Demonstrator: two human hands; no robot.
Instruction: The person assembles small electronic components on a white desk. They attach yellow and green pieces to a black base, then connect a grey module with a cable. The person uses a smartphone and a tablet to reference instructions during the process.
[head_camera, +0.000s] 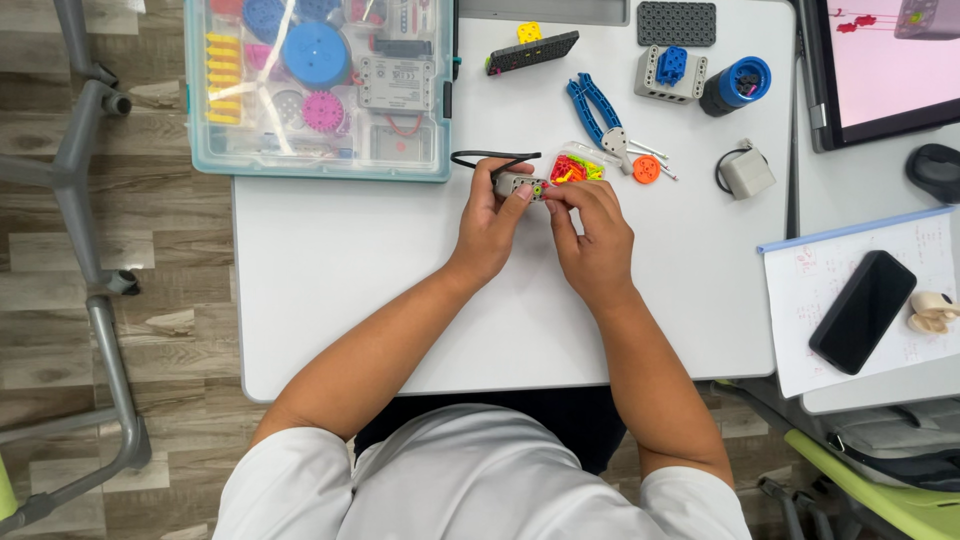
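Just below the clear pouch of coloured pegs (577, 166), a small grey motor block (520, 185) lies long axis left-to-right, gripped in the closed left hand (490, 225), while the right hand (595, 235) pinches at its right end.

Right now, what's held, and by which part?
Both hands hold a small grey motor block with a black cable. The left hand grips its left end and body; the right hand fingers pinch its right end.

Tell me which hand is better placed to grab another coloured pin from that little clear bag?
Probably the right hand: its fingertips are beside the clear bag of pins, while the left hand grips the grey motor block.
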